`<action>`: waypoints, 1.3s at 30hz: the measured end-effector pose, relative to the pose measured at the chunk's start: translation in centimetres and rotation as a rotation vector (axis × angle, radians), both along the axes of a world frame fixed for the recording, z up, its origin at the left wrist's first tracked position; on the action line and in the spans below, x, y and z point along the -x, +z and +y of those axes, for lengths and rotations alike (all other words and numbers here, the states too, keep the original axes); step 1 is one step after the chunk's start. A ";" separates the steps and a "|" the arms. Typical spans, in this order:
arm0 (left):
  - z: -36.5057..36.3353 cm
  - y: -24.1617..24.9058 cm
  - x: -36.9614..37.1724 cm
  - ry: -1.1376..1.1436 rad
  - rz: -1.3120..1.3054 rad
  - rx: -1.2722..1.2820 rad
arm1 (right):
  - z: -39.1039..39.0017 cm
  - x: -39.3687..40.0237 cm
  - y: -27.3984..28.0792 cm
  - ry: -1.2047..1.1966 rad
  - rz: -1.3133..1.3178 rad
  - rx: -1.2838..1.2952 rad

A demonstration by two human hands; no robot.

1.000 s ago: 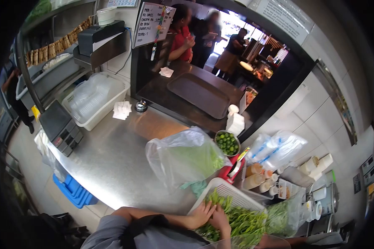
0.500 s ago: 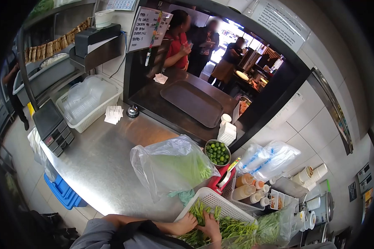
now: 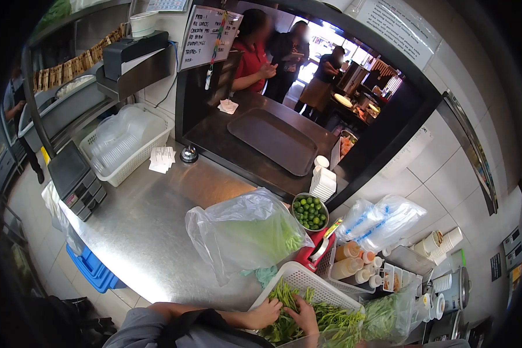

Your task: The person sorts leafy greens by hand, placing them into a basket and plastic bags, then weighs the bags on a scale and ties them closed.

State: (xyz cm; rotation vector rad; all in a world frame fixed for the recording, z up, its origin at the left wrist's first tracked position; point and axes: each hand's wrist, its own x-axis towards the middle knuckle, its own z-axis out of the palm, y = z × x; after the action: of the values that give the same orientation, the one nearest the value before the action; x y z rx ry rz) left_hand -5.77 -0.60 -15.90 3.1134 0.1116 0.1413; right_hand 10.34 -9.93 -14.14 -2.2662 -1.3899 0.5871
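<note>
A white perforated basket full of long-stemmed leafy greens stands at the near edge of the counter. My left hand reaches over its left side, fingers closed around some of the green stems. Just to the right, my right hand rests among the same greens, thumb and forefinger apart. Its other fingers are partly hidden by leaves. Behind the basket lies a clear plastic bag with more greens inside. A teal cloth is tucked between bag and basket.
A metal bowl of green limes, a red tape dispenser and a basket of sauce bottles line the right side. A dark tray lies on the pass ledge, with several people beyond. Plastic lids fill a white basket at left.
My right hand has opened somewhat, its thumb and forefinger spreading over the greens. My left hand stays at the stems. The whole view has shifted slightly.
</note>
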 end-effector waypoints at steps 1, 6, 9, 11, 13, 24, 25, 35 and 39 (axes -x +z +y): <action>0.1 0.2 0.3 -0.009 0.011 -0.010 | 0.0 0.1 -0.6 0.026 -0.023 -0.046; 0.6 0.2 1.3 -0.008 -0.031 0.009 | 0.8 1.1 -1.0 0.039 -0.079 -0.104; 1.5 1.9 1.7 -0.038 0.012 0.096 | 1.5 1.5 0.4 -0.036 -0.069 -0.093; 1.5 2.1 1.7 -0.039 0.012 0.181 | 1.7 1.6 1.0 -0.081 -0.079 -0.117; 1.4 2.1 1.5 -0.025 -0.009 0.258 | 1.8 1.6 1.2 -0.103 -0.116 -0.186; 1.3 -0.1 1.2 -0.089 -0.005 0.174 | 1.2 1.3 -0.8 0.002 -0.095 -0.028; 1.3 -0.1 1.1 -0.083 0.007 0.172 | 1.2 1.2 -0.8 0.005 -0.114 -0.058; 1.6 0.6 1.2 -0.142 0.040 0.251 | 1.6 1.0 1.2 -0.182 -0.104 -0.450; 1.5 0.0 1.1 -0.133 0.040 0.240 | 2.1 1.9 2.6 -0.277 0.124 -0.521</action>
State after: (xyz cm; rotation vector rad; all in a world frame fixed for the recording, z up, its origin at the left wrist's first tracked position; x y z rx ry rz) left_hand -6.88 0.89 -15.90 2.8732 -0.0731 0.0574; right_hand 8.44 -7.81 -11.55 -1.9126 -0.9991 0.2320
